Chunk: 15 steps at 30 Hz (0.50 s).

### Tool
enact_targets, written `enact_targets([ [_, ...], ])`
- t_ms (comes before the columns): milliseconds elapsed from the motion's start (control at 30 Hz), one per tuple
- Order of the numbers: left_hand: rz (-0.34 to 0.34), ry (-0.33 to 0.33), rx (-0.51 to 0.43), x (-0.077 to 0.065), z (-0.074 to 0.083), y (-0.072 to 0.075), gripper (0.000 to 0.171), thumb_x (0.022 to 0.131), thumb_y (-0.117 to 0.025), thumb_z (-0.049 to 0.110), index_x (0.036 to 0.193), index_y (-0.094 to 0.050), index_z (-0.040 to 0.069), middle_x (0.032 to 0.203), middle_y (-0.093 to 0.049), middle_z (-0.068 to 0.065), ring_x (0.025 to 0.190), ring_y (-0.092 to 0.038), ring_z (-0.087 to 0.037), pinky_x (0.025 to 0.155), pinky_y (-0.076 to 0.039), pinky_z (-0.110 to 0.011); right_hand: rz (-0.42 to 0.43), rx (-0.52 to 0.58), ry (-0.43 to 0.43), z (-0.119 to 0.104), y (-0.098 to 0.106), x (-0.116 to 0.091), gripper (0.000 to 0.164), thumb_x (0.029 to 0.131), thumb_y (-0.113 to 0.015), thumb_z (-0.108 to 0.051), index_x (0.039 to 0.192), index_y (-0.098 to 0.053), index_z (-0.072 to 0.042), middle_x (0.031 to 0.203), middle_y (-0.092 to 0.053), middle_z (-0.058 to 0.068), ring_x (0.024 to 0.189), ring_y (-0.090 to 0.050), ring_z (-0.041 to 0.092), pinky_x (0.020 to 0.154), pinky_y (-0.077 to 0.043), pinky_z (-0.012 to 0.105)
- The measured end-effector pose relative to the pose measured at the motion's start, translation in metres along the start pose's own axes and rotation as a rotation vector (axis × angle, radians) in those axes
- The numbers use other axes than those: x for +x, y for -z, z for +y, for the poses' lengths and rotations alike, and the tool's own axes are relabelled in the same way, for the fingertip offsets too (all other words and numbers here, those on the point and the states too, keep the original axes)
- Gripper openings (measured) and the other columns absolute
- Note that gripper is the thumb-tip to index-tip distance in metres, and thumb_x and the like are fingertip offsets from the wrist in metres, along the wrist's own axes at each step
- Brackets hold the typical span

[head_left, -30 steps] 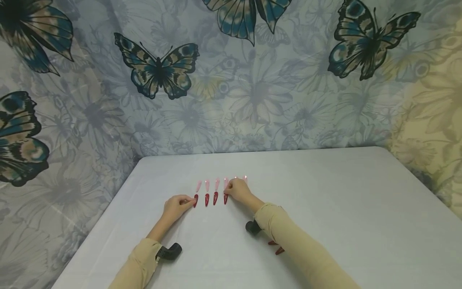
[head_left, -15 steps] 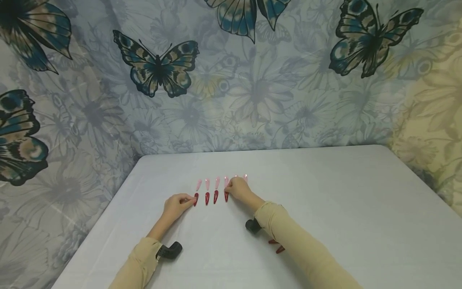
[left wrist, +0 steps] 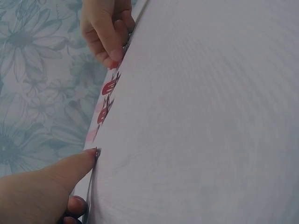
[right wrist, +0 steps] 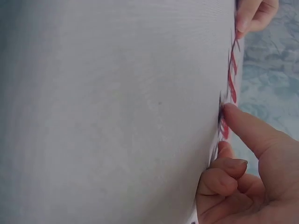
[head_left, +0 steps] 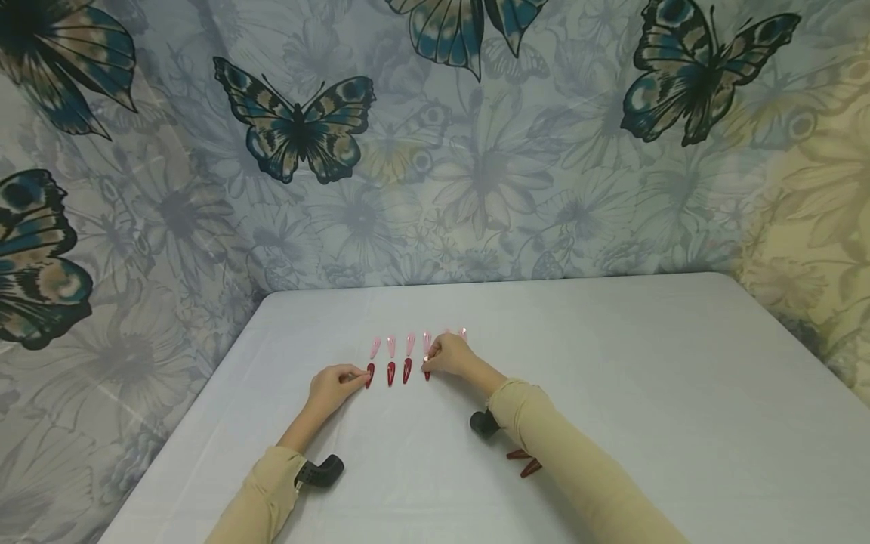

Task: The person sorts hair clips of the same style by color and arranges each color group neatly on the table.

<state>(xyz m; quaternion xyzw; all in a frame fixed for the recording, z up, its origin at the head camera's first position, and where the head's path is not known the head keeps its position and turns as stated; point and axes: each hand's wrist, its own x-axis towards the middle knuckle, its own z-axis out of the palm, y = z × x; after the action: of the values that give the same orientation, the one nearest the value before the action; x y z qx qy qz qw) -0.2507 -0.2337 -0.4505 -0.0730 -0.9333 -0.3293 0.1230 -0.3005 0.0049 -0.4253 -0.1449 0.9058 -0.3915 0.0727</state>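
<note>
Red snap hair clips lie in a row on the white table (head_left: 612, 363), with a row of pink hair clips (head_left: 410, 344) just behind them. My left hand (head_left: 331, 390) pinches the leftmost red hair clip (head_left: 370, 373) at its side. Between the hands lie two more red clips, one here (head_left: 390, 373) and another (head_left: 407, 370). At the row's right end my right hand (head_left: 454, 355) holds the fourth red clip (head_left: 427, 375) between thumb and finger. In the right wrist view, the thumb (right wrist: 243, 123) lies against this clip. The right hand partly hides the pink clips behind it.
Two more dark red clips (head_left: 530, 468) lie near the right forearm, partly covered by its sleeve (head_left: 578, 461). A butterfly-patterned cloth (head_left: 476, 174) hangs behind the table's far edge. Black wrist cameras, one on the left (head_left: 322, 471), sit on both arms.
My right hand has shifted slightly at the fourth red clip, and its forearm has moved a little to the right, uncovering more of the two loose clips. My left hand stays in place.
</note>
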Motion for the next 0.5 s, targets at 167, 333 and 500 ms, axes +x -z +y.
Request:
enact_targets([
  [167,-0.004,0.005,-0.003,-0.0004,-0.0005,0.0004,0.01,0.076,-0.071,0.022,0.073,-0.071,0.012,0.047,-0.035,0.009,0.047,-0.029,-0.009,0.05,-0.026,-0.028,-0.015,0.006,0.022,0.0014,0.0019,-0.0012,0.02,0.069,-0.076,-0.012,0.072,-0.058,-0.003,0.064,-0.052,0.001,0.059,-0.045,0.012,0.054,-0.037,0.024],
  [333,-0.012,0.004,-0.007,0.001,-0.0026,-0.0011,0.011,0.076,-0.071,0.023,0.075,-0.071,0.012,0.047,-0.035,0.008,0.047,-0.03,-0.01,0.049,-0.026,-0.028,0.002,-0.005,0.019,0.0022,0.0011,-0.0011,0.021,0.07,-0.076,-0.013,0.073,-0.058,-0.003,0.065,-0.052,0.001,0.061,-0.045,0.013,0.055,-0.038,0.024],
  [500,-0.016,0.012,-0.015,0.0002,-0.0032,-0.0015,0.011,0.076,-0.072,0.022,0.075,-0.071,0.011,0.047,-0.035,0.007,0.047,-0.03,-0.011,0.049,-0.026,-0.028,0.001,-0.01,0.019,0.0039,-0.0025,-0.0016,0.022,0.07,-0.076,-0.014,0.072,-0.057,-0.005,0.064,-0.05,0.0,0.06,-0.045,0.013,0.055,-0.037,0.024],
])
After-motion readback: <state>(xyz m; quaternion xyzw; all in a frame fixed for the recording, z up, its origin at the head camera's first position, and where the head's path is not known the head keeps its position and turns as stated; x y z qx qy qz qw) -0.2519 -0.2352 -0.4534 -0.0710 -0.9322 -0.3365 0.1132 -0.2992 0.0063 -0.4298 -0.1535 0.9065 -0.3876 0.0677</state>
